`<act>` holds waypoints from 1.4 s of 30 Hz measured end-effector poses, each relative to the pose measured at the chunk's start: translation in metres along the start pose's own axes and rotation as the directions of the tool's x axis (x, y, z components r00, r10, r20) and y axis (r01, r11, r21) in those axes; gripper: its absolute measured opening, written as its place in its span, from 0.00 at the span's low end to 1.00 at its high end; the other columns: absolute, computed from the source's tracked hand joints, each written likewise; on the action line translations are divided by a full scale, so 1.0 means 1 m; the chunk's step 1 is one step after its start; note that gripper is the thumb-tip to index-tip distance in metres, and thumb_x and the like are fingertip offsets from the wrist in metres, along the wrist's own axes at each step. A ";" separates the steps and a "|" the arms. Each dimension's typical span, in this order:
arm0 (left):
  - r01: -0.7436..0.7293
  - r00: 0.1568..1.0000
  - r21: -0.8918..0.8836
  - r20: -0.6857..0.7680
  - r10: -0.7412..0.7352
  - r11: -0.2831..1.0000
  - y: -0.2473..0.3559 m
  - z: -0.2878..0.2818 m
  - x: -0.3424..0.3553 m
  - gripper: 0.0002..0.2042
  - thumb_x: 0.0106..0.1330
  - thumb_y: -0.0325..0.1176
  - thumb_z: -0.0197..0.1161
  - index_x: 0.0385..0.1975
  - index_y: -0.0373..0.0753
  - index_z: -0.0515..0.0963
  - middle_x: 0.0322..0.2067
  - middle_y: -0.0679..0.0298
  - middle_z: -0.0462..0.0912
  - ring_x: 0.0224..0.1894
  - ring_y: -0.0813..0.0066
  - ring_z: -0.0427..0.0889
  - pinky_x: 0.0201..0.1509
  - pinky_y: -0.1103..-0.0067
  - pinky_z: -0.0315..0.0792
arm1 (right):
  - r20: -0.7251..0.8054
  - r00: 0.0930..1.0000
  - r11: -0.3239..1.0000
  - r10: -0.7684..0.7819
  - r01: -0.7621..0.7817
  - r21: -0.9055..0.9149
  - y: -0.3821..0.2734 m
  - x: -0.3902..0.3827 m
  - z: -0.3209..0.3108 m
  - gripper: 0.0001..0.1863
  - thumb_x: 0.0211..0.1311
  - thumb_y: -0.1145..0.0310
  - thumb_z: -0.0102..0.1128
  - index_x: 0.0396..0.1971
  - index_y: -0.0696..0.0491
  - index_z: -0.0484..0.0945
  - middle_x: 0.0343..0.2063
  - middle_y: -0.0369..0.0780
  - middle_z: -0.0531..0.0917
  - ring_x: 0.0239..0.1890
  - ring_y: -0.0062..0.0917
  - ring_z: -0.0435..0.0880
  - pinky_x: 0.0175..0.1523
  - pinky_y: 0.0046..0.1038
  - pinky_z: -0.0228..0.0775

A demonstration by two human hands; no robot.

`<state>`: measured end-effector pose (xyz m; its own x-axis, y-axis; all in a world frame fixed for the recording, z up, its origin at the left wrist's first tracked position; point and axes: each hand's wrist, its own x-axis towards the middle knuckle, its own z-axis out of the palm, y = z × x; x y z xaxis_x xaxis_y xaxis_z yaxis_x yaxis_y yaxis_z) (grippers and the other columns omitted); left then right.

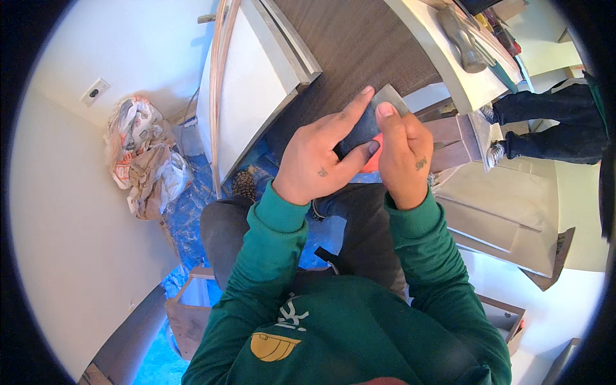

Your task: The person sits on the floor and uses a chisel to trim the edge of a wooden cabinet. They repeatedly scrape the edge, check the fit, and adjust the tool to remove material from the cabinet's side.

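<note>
My left hand [321,154] and my right hand [403,151] together grip a flat scraper [369,125] with a grey metal blade and an orange handle part showing between the fingers. The blade's far corner rests against a dark brown wood-grain panel [359,45]. My left index finger stretches along the blade's upper left edge, and my right index finger presses its top. Green sleeves cover both forearms.
A pale cabinet panel [247,90] leans at the left of the dark panel. Crumpled bags [144,154] lie by the wall over blue floor sheeting [192,212]. Another person's legs in dark trousers [552,125] stand at the upper right. Drawer boxes [189,308] sit near my knees.
</note>
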<state>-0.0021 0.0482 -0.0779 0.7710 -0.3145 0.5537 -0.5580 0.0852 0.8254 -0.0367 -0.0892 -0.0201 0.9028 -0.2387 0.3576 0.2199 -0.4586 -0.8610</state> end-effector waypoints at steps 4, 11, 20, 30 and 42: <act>0.017 0.999 0.040 0.034 -0.018 0.999 -0.001 -0.002 0.001 0.36 0.56 0.25 0.69 0.68 0.35 0.68 0.53 0.44 0.81 0.51 0.53 0.85 0.54 0.72 0.76 | -0.051 0.998 1.000 -0.022 0.023 0.019 -0.001 0.000 0.005 0.23 0.72 0.65 0.58 0.15 0.58 0.70 0.13 0.32 0.71 0.18 0.14 0.66 0.22 0.26 0.56; 0.028 0.998 0.006 0.052 -0.028 1.000 -0.005 -0.002 0.002 0.36 0.57 0.23 0.69 0.69 0.36 0.67 0.53 0.45 0.81 0.52 0.51 0.84 0.55 0.72 0.76 | -0.103 0.995 1.000 0.001 0.002 0.029 0.006 -0.002 0.005 0.24 0.70 0.67 0.60 0.13 0.58 0.68 0.12 0.34 0.71 0.17 0.15 0.67 0.22 0.27 0.56; 0.012 0.999 0.004 0.043 -0.012 1.000 -0.006 0.001 0.003 0.38 0.56 0.23 0.71 0.70 0.37 0.65 0.52 0.46 0.82 0.51 0.50 0.84 0.53 0.70 0.77 | -0.122 0.984 0.986 -0.126 0.110 -0.126 0.007 0.003 0.005 0.24 0.71 0.66 0.60 0.13 0.57 0.69 0.10 0.35 0.72 0.14 0.17 0.66 0.19 0.27 0.56; -0.017 0.999 -0.018 0.052 0.018 1.000 -0.012 -0.001 0.004 0.38 0.57 0.25 0.71 0.70 0.37 0.65 0.53 0.45 0.81 0.51 0.49 0.84 0.53 0.70 0.77 | -0.117 0.990 0.992 -0.079 0.067 -0.108 0.000 0.002 0.006 0.26 0.71 0.65 0.60 0.12 0.58 0.68 0.10 0.35 0.71 0.15 0.15 0.65 0.20 0.27 0.55; 0.010 0.999 0.000 0.045 -0.010 1.000 -0.007 -0.002 0.004 0.38 0.58 0.27 0.72 0.71 0.39 0.65 0.49 0.46 0.83 0.48 0.49 0.84 0.51 0.69 0.77 | -0.100 0.992 0.996 -0.077 0.071 -0.061 0.000 0.003 0.006 0.24 0.72 0.66 0.58 0.12 0.58 0.70 0.10 0.33 0.70 0.16 0.14 0.64 0.21 0.27 0.53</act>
<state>0.0053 0.0479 -0.0813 0.7624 -0.3572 0.5396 -0.5498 0.0822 0.8312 -0.0313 -0.0848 -0.0212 0.8418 -0.2874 0.4570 0.2604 -0.5253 -0.8101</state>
